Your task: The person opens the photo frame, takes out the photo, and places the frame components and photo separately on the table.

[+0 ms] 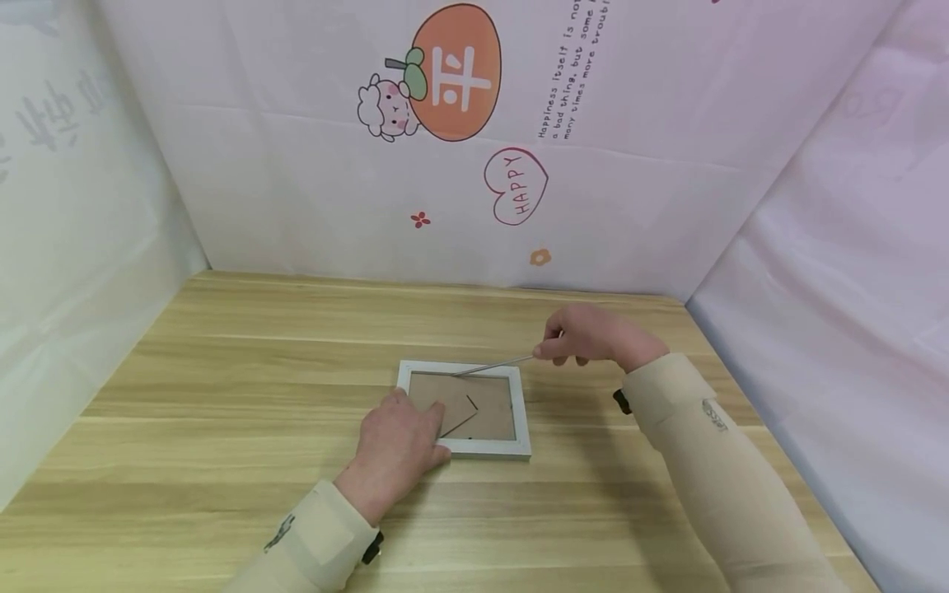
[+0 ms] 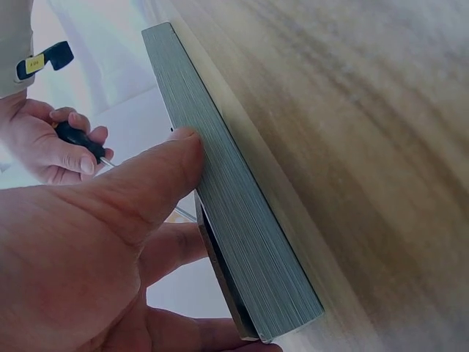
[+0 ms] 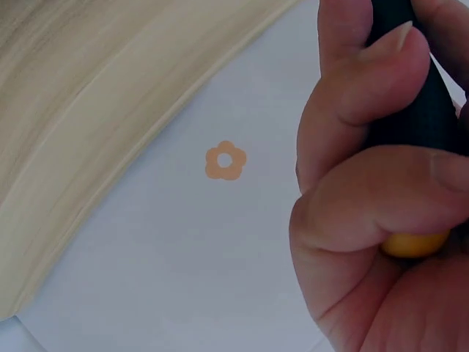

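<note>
A rectangular picture frame with pale grey, brushed-looking rails [image 1: 522, 408] lies flat on the table, its brown backing board [image 1: 493, 422] facing up inside the border. Two dark lines on the board meet in an angle near its middle. Against the far inner edge of the frame rests the tip of a screwdriver with a slim metal shaft [image 1: 495, 365]; its dark handle ends in yellow, as the right wrist view shows.

The right hand [image 1: 593, 336], beyond the frame's right side, is clamped round that handle with curled fingers, so the shaft slants down leftward to the frame. The left hand [image 1: 396, 449] grips the frame at its near left corner, thumb pressed on the outer side of the near rail and fingers over the back. The two hands are well apart.

Both arms wear cream long sleeves [image 1: 712, 436] with a small black piece at each cuff. Beneath is a light wood-grain table [image 1: 259, 412]. Behind it hangs a white cloth [image 1: 296, 189] printed with a round orange fruit [image 1: 463, 119], a small white sheep [image 1: 389, 111], a red heart outline [image 1: 516, 188] reading "HAPPY", and an orange flower [image 1: 533, 259].
</note>
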`<move>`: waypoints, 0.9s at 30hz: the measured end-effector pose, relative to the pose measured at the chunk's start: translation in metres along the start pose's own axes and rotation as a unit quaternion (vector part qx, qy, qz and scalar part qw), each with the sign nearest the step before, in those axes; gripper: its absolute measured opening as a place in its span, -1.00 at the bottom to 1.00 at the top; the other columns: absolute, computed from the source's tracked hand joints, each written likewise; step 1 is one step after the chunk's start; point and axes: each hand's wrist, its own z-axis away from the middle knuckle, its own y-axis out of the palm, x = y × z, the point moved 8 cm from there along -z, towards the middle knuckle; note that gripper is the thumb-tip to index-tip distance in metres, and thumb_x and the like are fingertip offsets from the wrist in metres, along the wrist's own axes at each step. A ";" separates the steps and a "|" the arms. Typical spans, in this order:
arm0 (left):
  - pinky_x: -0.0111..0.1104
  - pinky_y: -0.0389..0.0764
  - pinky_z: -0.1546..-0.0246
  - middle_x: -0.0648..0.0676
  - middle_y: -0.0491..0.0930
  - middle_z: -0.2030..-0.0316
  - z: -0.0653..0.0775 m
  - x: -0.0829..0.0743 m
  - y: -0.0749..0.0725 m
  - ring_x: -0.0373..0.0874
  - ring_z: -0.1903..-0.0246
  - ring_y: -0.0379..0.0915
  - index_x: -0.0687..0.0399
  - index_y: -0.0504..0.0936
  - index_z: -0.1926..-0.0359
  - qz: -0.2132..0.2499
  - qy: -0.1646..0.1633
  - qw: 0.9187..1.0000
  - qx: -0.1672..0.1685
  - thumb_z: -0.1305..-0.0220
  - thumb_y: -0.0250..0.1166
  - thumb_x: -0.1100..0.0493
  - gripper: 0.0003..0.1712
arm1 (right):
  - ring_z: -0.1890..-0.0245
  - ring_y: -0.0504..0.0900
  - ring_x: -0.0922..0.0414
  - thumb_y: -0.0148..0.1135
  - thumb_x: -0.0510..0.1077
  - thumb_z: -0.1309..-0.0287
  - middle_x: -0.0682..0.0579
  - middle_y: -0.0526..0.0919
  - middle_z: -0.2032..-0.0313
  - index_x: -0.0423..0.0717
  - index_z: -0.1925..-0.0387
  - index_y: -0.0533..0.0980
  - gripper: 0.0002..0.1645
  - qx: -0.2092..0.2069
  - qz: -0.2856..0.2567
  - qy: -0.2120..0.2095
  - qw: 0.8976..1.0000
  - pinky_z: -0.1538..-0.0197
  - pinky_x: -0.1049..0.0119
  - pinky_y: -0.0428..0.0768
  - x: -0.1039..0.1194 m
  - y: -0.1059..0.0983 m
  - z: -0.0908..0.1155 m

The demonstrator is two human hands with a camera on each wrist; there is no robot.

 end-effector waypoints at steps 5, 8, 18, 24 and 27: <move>-0.21 0.47 0.71 0.21 0.40 0.57 0.000 -0.002 -0.002 0.01 0.49 0.36 0.01 0.61 0.05 -0.004 0.003 1.000 -0.005 0.01 0.40 -0.30 -0.38 | 0.42 0.56 0.06 0.23 0.22 -0.20 0.02 0.66 0.31 -0.05 0.28 0.59 -0.59 0.006 -0.006 0.003 1.000 0.21 0.12 0.56 -0.004 -0.002 -0.002; -0.22 0.48 0.71 0.21 0.40 0.58 0.000 -0.002 -0.002 0.00 0.49 0.36 0.00 0.62 0.02 -0.006 0.004 1.000 -0.003 0.01 0.39 -0.30 -0.36 | 0.42 0.58 0.07 0.23 0.22 -0.20 0.04 0.66 0.32 -0.01 0.29 0.59 -0.61 -0.014 0.008 -0.008 1.000 0.25 0.16 0.57 -0.003 -0.001 0.002; -0.21 0.49 0.68 0.25 0.45 0.53 0.001 -0.002 -0.001 0.02 0.46 0.37 -0.01 0.60 -0.11 0.002 -0.001 1.000 0.006 0.00 0.39 -0.28 -0.29 | 0.42 0.50 0.23 0.24 0.23 -0.18 0.24 0.61 0.40 0.16 0.32 0.62 -0.72 -0.147 0.065 -0.056 0.985 0.28 0.20 0.51 0.006 0.007 0.035; -0.21 0.48 0.69 0.28 0.47 0.49 0.001 -0.002 -0.001 0.03 0.45 0.38 -0.02 0.59 -0.14 0.001 -0.006 1.000 0.013 -0.01 0.39 -0.29 -0.28 | 0.41 0.51 0.27 0.25 0.19 -0.17 0.27 0.61 0.40 0.17 0.30 0.61 -0.75 -0.173 0.067 -0.053 0.981 0.26 0.20 0.53 0.008 0.011 0.046; -0.23 0.47 0.70 0.25 0.44 0.51 0.001 -0.003 0.000 0.01 0.48 0.35 -0.02 0.59 -0.14 0.000 -0.003 1.000 0.013 -0.01 0.39 -0.30 -0.28 | 0.42 0.50 0.28 0.25 0.19 -0.15 0.29 0.61 0.41 0.18 0.31 0.60 -0.78 -0.176 0.072 -0.051 0.980 0.26 0.21 0.52 0.009 0.013 0.046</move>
